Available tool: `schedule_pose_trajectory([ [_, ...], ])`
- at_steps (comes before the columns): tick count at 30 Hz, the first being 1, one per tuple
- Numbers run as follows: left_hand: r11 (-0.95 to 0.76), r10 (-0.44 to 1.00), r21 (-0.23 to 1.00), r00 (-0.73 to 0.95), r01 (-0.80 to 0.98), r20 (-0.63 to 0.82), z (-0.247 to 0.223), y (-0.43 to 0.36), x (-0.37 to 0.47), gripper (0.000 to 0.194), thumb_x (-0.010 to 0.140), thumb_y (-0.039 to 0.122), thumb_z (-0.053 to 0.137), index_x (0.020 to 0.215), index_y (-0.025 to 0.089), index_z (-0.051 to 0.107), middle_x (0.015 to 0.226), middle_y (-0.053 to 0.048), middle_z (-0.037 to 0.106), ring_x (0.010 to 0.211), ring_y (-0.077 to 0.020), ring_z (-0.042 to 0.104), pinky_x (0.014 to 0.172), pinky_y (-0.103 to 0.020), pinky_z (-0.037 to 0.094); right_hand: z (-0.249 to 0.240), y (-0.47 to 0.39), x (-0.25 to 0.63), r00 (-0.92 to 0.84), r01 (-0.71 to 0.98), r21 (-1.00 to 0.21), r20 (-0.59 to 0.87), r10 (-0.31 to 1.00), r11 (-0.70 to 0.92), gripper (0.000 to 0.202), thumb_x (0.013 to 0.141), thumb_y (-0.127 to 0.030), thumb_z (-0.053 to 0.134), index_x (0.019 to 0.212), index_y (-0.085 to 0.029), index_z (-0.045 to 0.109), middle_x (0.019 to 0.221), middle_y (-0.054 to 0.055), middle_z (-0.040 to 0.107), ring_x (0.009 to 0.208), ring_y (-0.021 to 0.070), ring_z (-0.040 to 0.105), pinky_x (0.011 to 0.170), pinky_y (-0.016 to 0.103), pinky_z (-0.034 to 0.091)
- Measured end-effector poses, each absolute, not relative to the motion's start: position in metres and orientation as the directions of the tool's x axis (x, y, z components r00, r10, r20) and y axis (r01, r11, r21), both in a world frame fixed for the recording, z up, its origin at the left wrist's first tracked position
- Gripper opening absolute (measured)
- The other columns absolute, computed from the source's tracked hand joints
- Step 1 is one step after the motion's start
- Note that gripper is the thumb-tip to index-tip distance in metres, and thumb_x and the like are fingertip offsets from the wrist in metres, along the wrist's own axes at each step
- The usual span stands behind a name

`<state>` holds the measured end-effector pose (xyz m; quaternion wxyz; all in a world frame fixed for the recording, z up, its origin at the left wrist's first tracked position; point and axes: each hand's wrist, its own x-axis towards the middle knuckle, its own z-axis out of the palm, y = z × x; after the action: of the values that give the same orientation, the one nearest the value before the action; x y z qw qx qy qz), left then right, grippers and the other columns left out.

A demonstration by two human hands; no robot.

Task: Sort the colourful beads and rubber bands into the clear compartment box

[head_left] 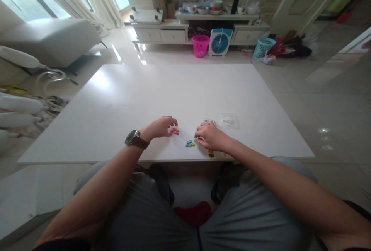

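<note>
My left hand (pixel 162 127), with a watch on its wrist, hovers over or touches a small cluster of pink and orange pieces (pixel 175 131). Its fingers are curved and apart, with nothing visibly held. To the right of a small heap of blue, green and yellow pieces (pixel 190 144) is my right hand (pixel 211 135). Its thumb and fingers are bent with a gap between them, and I see nothing in them. Partly covered by that hand, a small yellow and black item (pixel 211 153) lies near the table edge. The pieces are too small to name.
On the white table (pixel 179 92), a clear plastic box (pixel 229 120) sits right of a small pale item (pixel 209 120) beyond my right hand. Across the floor stand a pink basket (pixel 200 46), a blue and white fan (pixel 220 42) and a light blue basket (pixel 263 47).
</note>
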<state>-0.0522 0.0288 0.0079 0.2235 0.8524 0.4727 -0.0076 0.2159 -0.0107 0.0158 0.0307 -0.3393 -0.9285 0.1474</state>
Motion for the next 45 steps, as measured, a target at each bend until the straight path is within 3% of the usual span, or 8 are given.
schedule_pose_trajectory([
  [6,-0.454,0.783,0.435,0.581,0.778,-0.221,0.005,0.029,-0.050,0.031,0.070,0.011,0.063,0.099,0.019,0.071,0.090,-0.003,0.068,0.074,-0.0116,0.063,0.072,-0.021,0.051,0.017,-0.010,0.216,-0.759,0.637,-0.287,-0.071,0.647,0.716,0.020,0.090,-0.021,0.053,0.089,-0.018,0.072,0.094,0.009,0.070,0.097,0.0222,0.055,0.081,0.036,0.021],
  [13,-0.460,0.801,0.400,0.564,0.793,-0.198,0.004,0.029,-0.042,0.021,0.075,0.015,0.065,0.095,0.018,0.072,0.092,-0.005,0.068,0.073,-0.0116,0.063,0.072,-0.021,0.050,0.014,-0.010,0.217,-0.762,0.629,-0.294,-0.047,0.646,0.720,0.020,0.089,-0.021,0.053,0.088,-0.018,0.072,0.093,0.008,0.070,0.096,0.0219,0.055,0.081,0.036,0.021],
  [25,-0.485,0.794,0.389,0.581,0.783,-0.181,0.006,0.031,-0.051,0.032,0.072,0.017,0.065,0.104,0.020,0.068,0.095,-0.004,0.066,0.081,-0.0142,0.063,0.075,-0.023,0.050,0.015,-0.010,0.217,-0.756,0.639,-0.297,-0.077,0.650,0.709,0.020,0.089,-0.021,0.053,0.088,-0.018,0.072,0.093,0.009,0.070,0.096,0.0225,0.054,0.082,0.036,0.022],
  [35,-0.381,0.877,0.397,0.463,0.835,-0.131,0.017,0.035,-0.047,0.017,0.080,0.024,0.056,0.087,0.017,0.070,0.084,-0.005,0.072,0.075,-0.0150,0.064,0.070,-0.025,0.050,0.017,-0.010,0.217,-0.760,0.636,-0.294,-0.080,0.645,0.714,0.021,0.090,-0.022,0.052,0.089,-0.018,0.072,0.093,0.009,0.069,0.096,0.0229,0.053,0.082,0.037,0.022],
  [45,-0.370,0.876,0.416,0.461,0.831,-0.141,0.000,0.043,-0.043,0.018,0.081,0.022,0.056,0.086,0.018,0.072,0.079,-0.004,0.072,0.072,-0.0146,0.064,0.069,-0.025,0.049,0.020,-0.011,0.217,-0.761,0.632,-0.288,-0.058,0.646,0.719,0.020,0.090,-0.021,0.053,0.089,-0.018,0.072,0.093,0.010,0.070,0.097,0.0232,0.054,0.082,0.036,0.022],
])
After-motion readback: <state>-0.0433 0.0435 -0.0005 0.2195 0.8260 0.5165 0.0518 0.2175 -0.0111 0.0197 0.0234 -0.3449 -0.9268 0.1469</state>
